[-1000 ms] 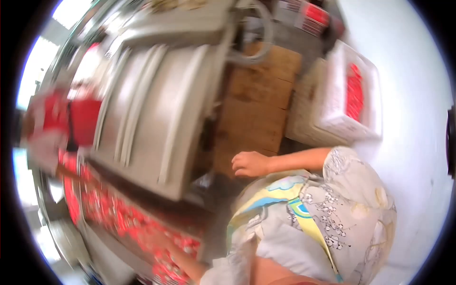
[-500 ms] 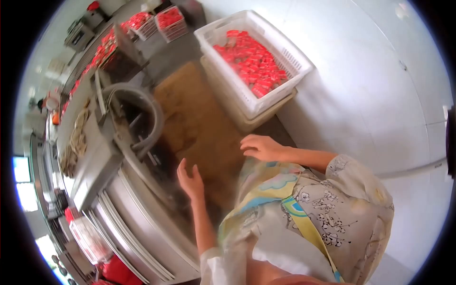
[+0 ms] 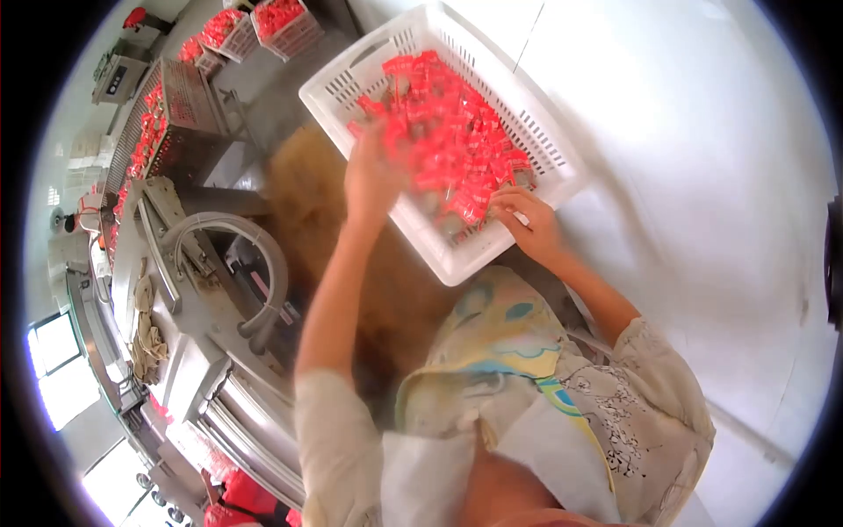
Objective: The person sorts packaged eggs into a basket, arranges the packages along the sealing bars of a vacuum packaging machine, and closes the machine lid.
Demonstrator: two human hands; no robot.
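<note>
No text, brand, number or sign can be read. The red packets (image 3: 472, 200) in the white crate (image 3: 452, 270) carry pale marks that may be print: toward the crate's near corner they are too small and shiny to make out, and along its left long edge they blur. On the far crates (image 3: 285, 42), any lettering on the packets heaped up to the rims is too small to tell. The grey machine (image 3: 129, 63) behind them has a dark panel (image 3: 115, 81) on its front with light spots, but whether these are digits, symbols or buttons cannot be told.
</note>
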